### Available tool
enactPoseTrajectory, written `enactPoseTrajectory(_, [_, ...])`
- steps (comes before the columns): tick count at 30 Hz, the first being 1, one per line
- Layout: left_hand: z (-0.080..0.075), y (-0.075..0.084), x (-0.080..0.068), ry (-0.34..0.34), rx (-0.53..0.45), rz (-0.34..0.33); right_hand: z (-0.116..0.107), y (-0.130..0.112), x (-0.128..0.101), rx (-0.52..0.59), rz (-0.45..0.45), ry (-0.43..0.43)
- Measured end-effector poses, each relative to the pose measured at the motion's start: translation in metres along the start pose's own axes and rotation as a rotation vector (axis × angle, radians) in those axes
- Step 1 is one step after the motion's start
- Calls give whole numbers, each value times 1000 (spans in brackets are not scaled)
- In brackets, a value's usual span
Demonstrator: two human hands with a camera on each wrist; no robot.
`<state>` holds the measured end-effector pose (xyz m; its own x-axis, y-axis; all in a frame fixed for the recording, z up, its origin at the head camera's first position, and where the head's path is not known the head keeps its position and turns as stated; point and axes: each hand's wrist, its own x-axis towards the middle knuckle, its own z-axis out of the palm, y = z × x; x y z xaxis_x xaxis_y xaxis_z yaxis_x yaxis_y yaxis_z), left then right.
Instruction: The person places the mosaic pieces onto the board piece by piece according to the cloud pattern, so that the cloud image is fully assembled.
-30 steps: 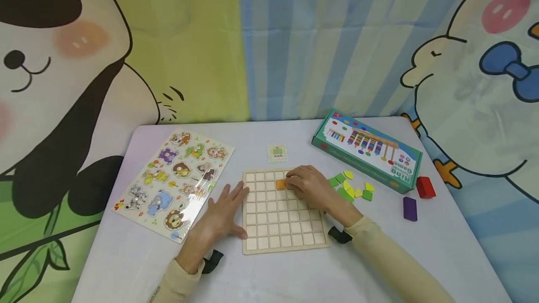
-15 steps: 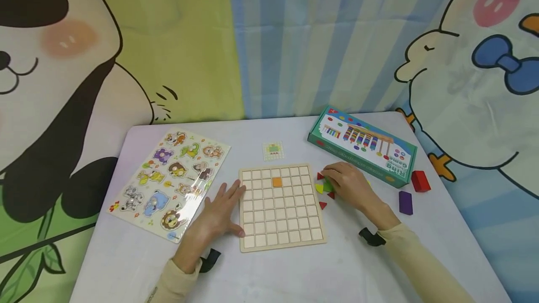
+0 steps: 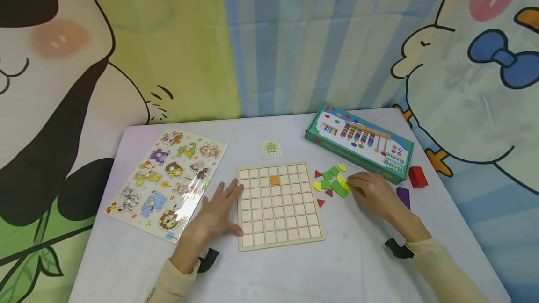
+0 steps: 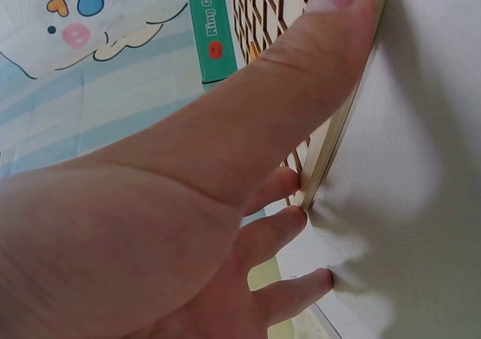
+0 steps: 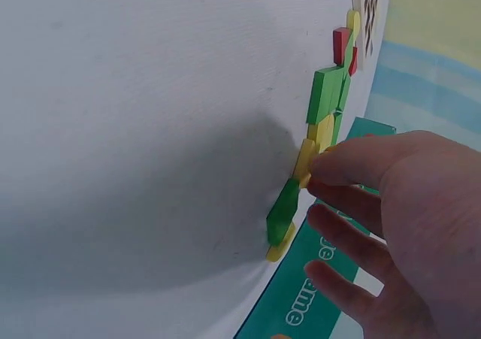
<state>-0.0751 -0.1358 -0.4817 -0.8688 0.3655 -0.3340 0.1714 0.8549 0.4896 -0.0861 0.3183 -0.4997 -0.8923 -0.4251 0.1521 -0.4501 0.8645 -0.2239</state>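
**Right hand at the loose tiles, left hand steadying the grid board**

Here, the right hand (image 3: 375, 193) lies among a scatter of small coloured tiles (image 3: 332, 182) on the white table (image 3: 358, 256), just right of the wooden grid board (image 3: 280, 205). Its fingers are loosely bent, and the thumb and forefinger (image 5: 353, 166) touch a yellow tile (image 5: 304, 162) at the edge of the heap; whether they actually pinch it, I cannot tell. Green, yellow and red pieces lie about it, close together.

The left hand (image 3: 216, 214) lies flat with straight fingers against the board's left edge, the thumb (image 4: 301, 76) pressed along the rim, gripping nothing.

The board sits at the middle of the table. One orange tile (image 3: 274, 180) fills a cell in its second row; the other cells are bare wood.

Beyond the board lies a small pattern card (image 3: 270, 148). To the right, a green game box (image 3: 360, 141) sits behind the tiles, with a red block (image 3: 418, 176) and a purple block (image 3: 403, 196) just beside it. An animal puzzle board (image 3: 168, 182) lies on the left side of the table.
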Motion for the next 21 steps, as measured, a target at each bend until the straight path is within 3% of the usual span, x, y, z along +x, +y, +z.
enactPoseTrajectory(7, [1, -1, 1, -1, -7, -2, 2, 5, -8, 10, 9, -11])
enactPoseTrajectory(11, [1, -2, 2, -5, -6, -3, 2, 8, -8, 29, -2, 16])
enactPoseTrajectory(21, [1, -2, 2, 0, -20, 0, 7, 9, -5, -55, 7, 111])
